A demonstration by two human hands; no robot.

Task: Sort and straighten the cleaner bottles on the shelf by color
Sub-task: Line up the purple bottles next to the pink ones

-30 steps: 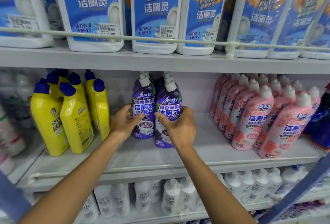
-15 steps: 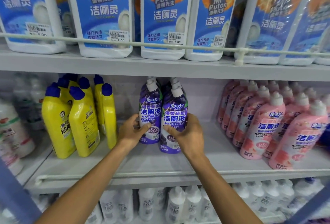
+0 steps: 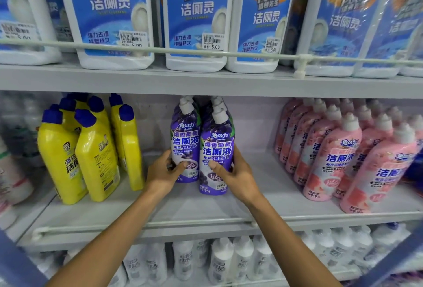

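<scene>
Two rows of purple cleaner bottles stand mid-shelf, with more behind them. My left hand (image 3: 163, 175) grips the lower part of the left front purple bottle (image 3: 185, 142). My right hand (image 3: 237, 175) grips the right front purple bottle (image 3: 216, 149), thumb across its label. Both bottles stand upright and touch side by side. Yellow bottles with blue caps (image 3: 96, 154) cluster at the left, a few turned at uneven angles. Pink bottles with white caps (image 3: 336, 156) stand in rows at the right.
The middle shelf (image 3: 206, 211) has a low rail along its front edge. Big white jugs with blue labels (image 3: 194, 19) fill the upper shelf behind a rail. White bottles (image 3: 219, 261) fill the shelf below. Bare shelf lies between the colour groups.
The view has shifted slightly. Both hands stay on the two front purple bottles, which now stand close together with labels facing front.
</scene>
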